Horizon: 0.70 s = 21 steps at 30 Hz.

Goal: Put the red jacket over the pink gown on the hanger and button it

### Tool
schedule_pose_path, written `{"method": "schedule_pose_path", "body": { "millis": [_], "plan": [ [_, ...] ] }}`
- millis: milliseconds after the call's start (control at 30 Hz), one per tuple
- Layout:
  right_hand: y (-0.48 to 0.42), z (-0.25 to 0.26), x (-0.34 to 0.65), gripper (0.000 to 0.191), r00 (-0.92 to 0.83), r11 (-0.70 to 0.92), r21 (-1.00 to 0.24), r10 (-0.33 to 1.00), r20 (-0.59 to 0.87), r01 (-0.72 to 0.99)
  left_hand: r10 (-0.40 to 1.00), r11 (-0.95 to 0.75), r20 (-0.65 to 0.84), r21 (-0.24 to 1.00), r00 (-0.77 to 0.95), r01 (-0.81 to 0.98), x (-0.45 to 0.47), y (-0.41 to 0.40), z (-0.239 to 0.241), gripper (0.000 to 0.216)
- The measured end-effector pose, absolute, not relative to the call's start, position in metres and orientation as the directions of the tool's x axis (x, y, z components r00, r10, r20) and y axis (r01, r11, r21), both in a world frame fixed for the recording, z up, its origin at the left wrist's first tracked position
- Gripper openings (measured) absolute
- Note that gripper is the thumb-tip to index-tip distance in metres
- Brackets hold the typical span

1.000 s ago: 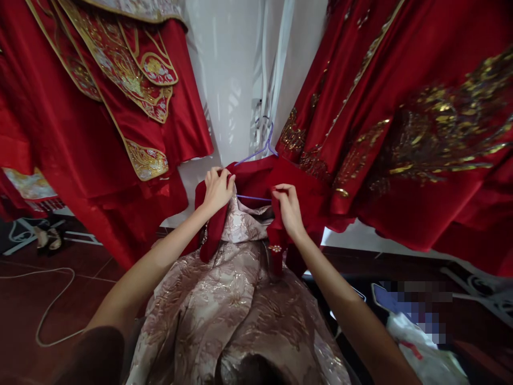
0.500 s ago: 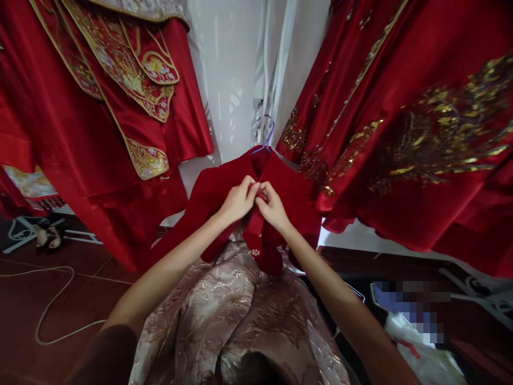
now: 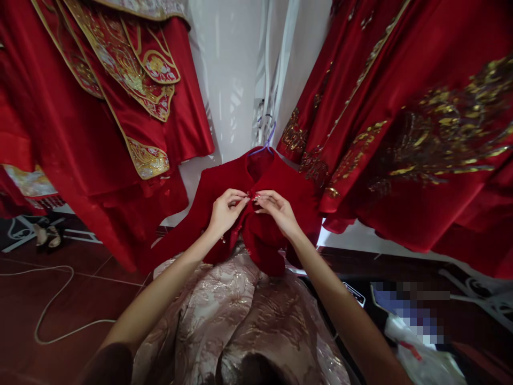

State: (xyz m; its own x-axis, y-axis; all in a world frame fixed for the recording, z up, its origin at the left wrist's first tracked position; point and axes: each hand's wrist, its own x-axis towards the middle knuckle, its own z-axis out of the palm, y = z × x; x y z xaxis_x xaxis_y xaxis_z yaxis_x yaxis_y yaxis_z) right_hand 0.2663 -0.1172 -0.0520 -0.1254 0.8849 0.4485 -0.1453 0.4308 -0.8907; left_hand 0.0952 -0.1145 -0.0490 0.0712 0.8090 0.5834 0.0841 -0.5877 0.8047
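In front of me a dark red jacket hangs from a thin purple hanger. My left hand is closed in a pinch at the jacket's front edge, just below the collar. My right hand is closed too, its fingertips on the opposite front edge beside a small shiny button. The fingertips of both hands nearly meet there, and exactly how each grips the small fastening is hard to make out. Beneath the jacket spreads a shiny champagne brocade fabric.
Red embroidered gowns hang at the left and the right. A white cord curves over the tiled floor, with dark shoes behind it. At the lower right lies a clear plastic bag.
My hands have moved slightly apart and a little lower along the front edges. The collar opening looks wider, and the small fastening now shows between my fingertips.
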Motion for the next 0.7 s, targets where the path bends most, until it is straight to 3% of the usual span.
{"method": "schedule_pose_path", "body": {
  "millis": [267,367,700],
  "plan": [
    [-0.1191,-0.0482,0.261,0.033,-0.076,0.526,-0.849,0.846,0.528,-0.044,0.79,-0.598,0.597,0.801,0.139,-0.037,0.0948,-0.119,-0.0412,0.026],
    [-0.1225,-0.0476,0.2597,0.032,-0.045,0.526,-0.848,0.847,0.529,-0.065,0.765,-0.624,0.616,0.781,0.185,-0.019,0.0955,-0.1215,-0.0402,0.027],
    [-0.1235,-0.0527,0.2552,0.028,0.06,0.58,-0.814,0.812,0.581,0.033,0.729,-0.684,0.677,0.714,0.102,0.147,0.101,-0.1198,-0.0466,0.021]
  ]
}}
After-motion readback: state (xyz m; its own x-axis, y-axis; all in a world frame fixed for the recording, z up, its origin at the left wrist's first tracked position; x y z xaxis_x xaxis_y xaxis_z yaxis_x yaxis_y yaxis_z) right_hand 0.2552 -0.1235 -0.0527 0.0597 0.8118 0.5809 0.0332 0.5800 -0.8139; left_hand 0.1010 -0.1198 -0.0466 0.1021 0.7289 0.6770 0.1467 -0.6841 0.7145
